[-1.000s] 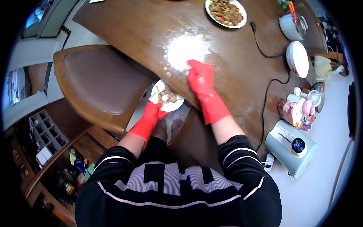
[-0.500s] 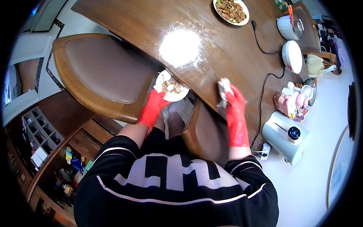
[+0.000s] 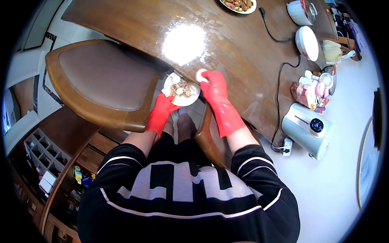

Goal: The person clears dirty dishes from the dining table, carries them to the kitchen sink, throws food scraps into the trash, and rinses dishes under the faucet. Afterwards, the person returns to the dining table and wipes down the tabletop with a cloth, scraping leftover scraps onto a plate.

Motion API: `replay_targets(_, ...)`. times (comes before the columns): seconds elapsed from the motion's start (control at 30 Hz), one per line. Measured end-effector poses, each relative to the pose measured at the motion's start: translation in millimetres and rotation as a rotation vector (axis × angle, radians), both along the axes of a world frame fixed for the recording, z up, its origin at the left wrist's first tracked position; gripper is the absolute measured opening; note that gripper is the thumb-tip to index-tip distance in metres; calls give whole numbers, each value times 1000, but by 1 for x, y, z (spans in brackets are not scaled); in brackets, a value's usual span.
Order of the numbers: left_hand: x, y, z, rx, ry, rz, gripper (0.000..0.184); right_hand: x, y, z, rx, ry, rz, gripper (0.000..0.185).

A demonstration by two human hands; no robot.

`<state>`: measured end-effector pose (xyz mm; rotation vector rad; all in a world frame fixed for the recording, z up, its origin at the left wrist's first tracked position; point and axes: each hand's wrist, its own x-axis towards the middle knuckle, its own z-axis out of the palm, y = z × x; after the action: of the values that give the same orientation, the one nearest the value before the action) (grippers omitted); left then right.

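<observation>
Both hands wear red rubber gloves. My left hand (image 3: 164,106) grips the near-left rim of a white plate (image 3: 192,98), which is held just off the table edge, below the tabletop's corner of glare. Food scraps (image 3: 183,88) and white crumpled bits lie on the plate. My right hand (image 3: 213,84) is closed on a white wad (image 3: 201,75), tissue or cloth, at the edge of the wooden table (image 3: 239,52), just right of the plate. Wet smears show on the tabletop near the bright reflection.
A dish of food (image 3: 242,5) stands at the far edge. On the right are a pot (image 3: 300,13), a white bowl (image 3: 308,43), a black cable (image 3: 278,87), a small fan (image 3: 326,80) and a pale green appliance (image 3: 302,127). Chairs (image 3: 103,77) flank my legs.
My right hand moved right across the table with the wad, then back left to the edge beside the plate. My left hand still holds the plate. The view has shifted slightly.
</observation>
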<state>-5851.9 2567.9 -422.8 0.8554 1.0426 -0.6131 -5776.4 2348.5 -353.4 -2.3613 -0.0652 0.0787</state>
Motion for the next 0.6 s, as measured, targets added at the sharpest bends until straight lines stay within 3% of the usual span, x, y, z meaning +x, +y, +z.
replay_targets(0.17, -4, 3, -13, 10, -22, 41, 53, 35, 64, 15, 15, 91, 248, 28)
replay_targets(0.23, -11, 9, -26, -111, -102, 100, 51, 31, 66, -4, 256, 96, 319, 29)
replay_targets(0.37, -8, 9, -10, 0, -21, -1, 48, 8, 14, 47, 884, 569, -201, 34)
replay_targets(0.47, -9, 10, -9, 0, -1, -46, 46, -13, -77, 81, 1002, 410, -603, 41)
replay_targets(0.53, -5, 7, -4, -5, 18, -42, 45, -49, -165, 52, 988, 175, -781, 41)
replay_targets(0.57, -5, 7, -3, 0, 25, -47, 45, -71, -203, 50, 962, 180, -892, 40)
replay_targets(0.6, -5, 7, -4, 7, 34, -49, 45, -97, -240, 29, 823, 67, -982, 39)
